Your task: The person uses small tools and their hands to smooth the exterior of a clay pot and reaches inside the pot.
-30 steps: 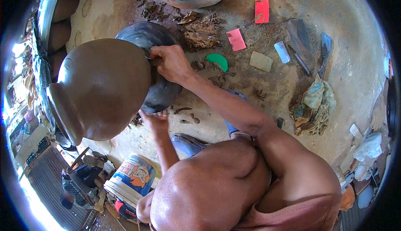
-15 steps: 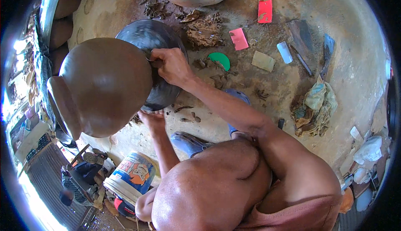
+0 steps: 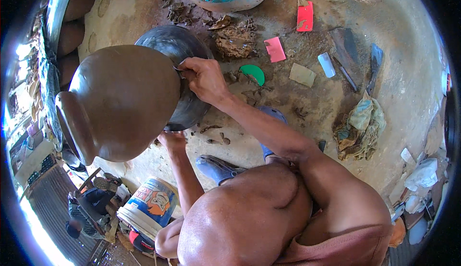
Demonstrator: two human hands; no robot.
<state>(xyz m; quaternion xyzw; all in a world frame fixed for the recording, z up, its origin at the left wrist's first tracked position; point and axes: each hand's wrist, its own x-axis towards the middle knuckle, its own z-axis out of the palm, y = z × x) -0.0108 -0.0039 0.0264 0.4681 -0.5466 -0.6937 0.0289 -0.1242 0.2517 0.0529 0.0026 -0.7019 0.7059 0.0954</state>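
Observation:
A large round brown clay pot (image 3: 127, 102) with a flared rim facing left sits on a dark turning wheel (image 3: 168, 40). My right hand (image 3: 206, 78) is closed in a pinch at the pot's lower wall. Between its fingertips a thin scraper (image 3: 178, 68) shows only as a small edge against the clay. My left hand (image 3: 173, 140) reaches low to the wheel's near edge, palm up. Its fingers look stretched out, though their tips are partly hidden by the pot and wheel.
A bowl of tools (image 3: 235, 4) stands at the far side. A green disc (image 3: 254, 74), pink card (image 3: 275, 49), red card (image 3: 304, 16) and clay scraps (image 3: 235, 40) lie beyond my right arm. A crumpled cloth (image 3: 362, 122) is to the right. A bucket (image 3: 151, 201) stands lower left.
The pot has turned a little on the wheel. My right hand has shifted slightly right and down in view with the scraper still at the wall; my left hand has moved slightly left.

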